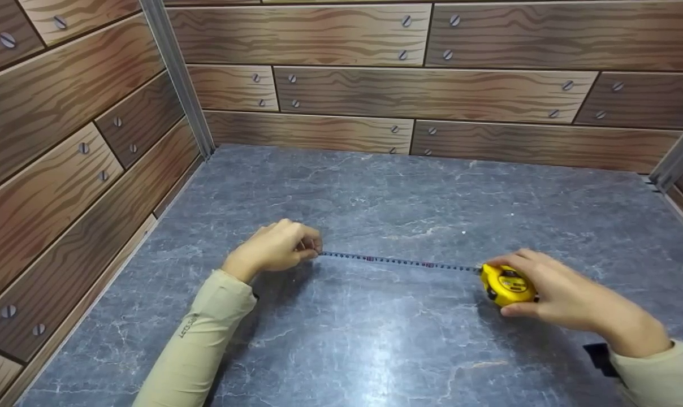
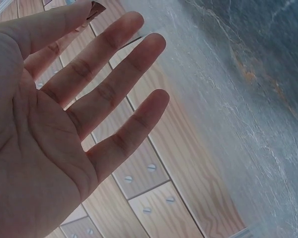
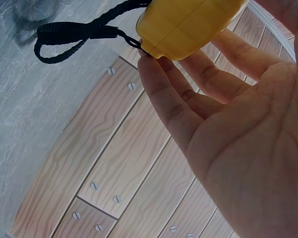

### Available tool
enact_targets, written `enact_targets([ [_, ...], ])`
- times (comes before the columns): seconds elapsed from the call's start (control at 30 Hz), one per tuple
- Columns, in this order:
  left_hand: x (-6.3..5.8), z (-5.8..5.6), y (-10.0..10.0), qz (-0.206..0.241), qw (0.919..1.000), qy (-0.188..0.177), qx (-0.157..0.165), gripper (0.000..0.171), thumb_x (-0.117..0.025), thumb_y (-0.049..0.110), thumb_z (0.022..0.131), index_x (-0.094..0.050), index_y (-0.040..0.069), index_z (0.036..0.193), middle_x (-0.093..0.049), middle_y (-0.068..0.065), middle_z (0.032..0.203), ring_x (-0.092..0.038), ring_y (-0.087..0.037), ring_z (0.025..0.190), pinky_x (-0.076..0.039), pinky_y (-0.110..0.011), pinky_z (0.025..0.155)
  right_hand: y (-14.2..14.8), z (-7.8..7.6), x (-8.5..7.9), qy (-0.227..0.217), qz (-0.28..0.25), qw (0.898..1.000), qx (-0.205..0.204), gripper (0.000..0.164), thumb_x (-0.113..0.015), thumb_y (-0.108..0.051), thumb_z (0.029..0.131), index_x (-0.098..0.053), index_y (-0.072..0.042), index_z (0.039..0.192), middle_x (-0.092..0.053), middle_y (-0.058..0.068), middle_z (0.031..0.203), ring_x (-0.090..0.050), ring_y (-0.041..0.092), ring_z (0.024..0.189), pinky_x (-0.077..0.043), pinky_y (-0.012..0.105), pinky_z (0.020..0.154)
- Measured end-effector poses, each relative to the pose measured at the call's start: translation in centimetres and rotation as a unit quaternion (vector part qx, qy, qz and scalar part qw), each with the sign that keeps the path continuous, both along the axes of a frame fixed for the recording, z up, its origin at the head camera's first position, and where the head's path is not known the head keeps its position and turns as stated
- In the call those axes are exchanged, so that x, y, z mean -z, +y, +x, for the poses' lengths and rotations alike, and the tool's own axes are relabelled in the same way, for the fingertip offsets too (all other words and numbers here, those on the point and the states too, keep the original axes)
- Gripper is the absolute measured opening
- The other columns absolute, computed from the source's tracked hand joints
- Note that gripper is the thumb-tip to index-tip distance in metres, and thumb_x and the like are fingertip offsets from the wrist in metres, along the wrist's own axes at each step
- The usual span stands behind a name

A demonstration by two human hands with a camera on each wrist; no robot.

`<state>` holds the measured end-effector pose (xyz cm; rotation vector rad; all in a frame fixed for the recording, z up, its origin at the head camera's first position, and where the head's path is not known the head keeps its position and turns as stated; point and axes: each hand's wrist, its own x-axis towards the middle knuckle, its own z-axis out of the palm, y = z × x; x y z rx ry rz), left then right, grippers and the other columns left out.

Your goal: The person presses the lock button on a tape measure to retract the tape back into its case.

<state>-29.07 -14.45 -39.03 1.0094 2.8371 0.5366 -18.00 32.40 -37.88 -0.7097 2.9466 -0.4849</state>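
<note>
Tape measure point(image 1: 509, 286) in yellow comes up on my head feed at the right of the grey marbled table point(image 1: 347, 198), in the right hand point(image 1: 573, 299). Its numbered blade point(image 1: 398, 261) stretches left, nearly straight, to the left hand point(image 1: 276, 246), whose thumb and fingertips meet at the blade's end. I cannot tell from here whether the blade touches the tabletop. Both arms reach in from the near side in pale sleeves point(image 1: 197, 345); plank-patterned walls point(image 1: 330, 34) stand at the far side and the left, and the whole run of blade between the hands shows only in this view.

On the left wrist feed I get the palm side, which the head camera hides. Thumb and index finger pinch a small dark reddish end of the blade, while the other three fingers stretch out, spread apart.

The right wrist feed gives me the underside of the yellow case, with fingertips curled against it and the thumb only partly in frame. Here alone I can make out the black cord loop point(image 3: 64, 32) hanging off the case, over to the left.
</note>
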Motion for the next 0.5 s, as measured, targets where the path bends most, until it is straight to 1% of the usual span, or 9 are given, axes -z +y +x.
enact_targets([
  [0.2,0.08,-0.05,0.09,-0.006,1.0,0.004,0.001,0.005,-0.075,0.018,0.1,-0.077,0.022,0.101,-0.08,0.004,0.095,-0.071,-0.013,0.084,-0.06,-0.046,0.078,-0.02,0.06,0.08,0.012,0.0,1.0,-0.003,0.071,-0.09,-0.035,0.085,-0.062,-0.013,0.145,-0.066,0.012,0.133,-0.065,0.035,0.12,-0.053,0.068,0.101],
  [0.4,0.02,0.03,0.27,-0.011,0.9999,-0.005,0.001,0.005,-0.074,0.018,0.101,-0.077,0.021,0.103,-0.081,0.003,0.101,-0.074,-0.015,0.09,-0.061,-0.048,0.082,-0.04,0.21,0.16,0.022,-0.002,1.0,-0.007,0.069,-0.091,-0.034,0.084,-0.063,-0.013,0.144,-0.067,0.008,0.128,-0.065,0.029,0.115,-0.055,0.065,0.099],
  [0.5,0.02,0.06,0.33,-0.014,0.9999,-0.007,0.001,0.006,-0.073,0.018,0.101,-0.077,0.021,0.105,-0.082,0.002,0.103,-0.075,-0.017,0.092,-0.061,-0.048,0.083,-0.05,0.21,0.2,0.023,-0.002,1.0,-0.009,0.07,-0.091,-0.035,0.084,-0.063,-0.013,0.144,-0.067,0.008,0.128,-0.065,0.029,0.115,-0.055,0.064,0.098],
])
